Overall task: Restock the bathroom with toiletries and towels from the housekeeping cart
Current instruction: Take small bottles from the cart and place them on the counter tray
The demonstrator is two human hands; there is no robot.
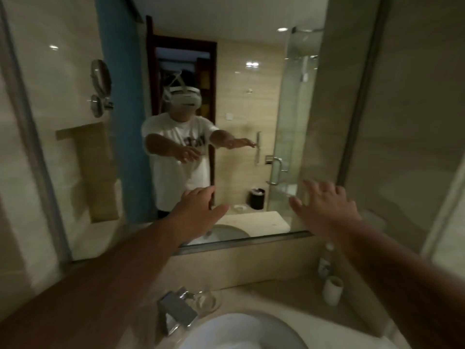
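I stand at a bathroom vanity facing a large wall mirror (191, 59). My left hand (198, 210) reaches forward over the basin, fingers relaxed and holding nothing. My right hand (324, 205) is stretched out at the mirror's lower right, fingers spread, empty. Small white toiletry bottles (324, 265) and a white cup (332, 289) stand on the counter at the right. A clear glass dish (206, 302) sits behind the tap. No towels or cart are in view.
A white round basin (239, 331) lies below me with a chrome tap (176, 313) at its back. The beige stone counter (289, 306) runs right to a tiled wall (407, 122). The mirror reflects a person, a glass shower door and a black bin.
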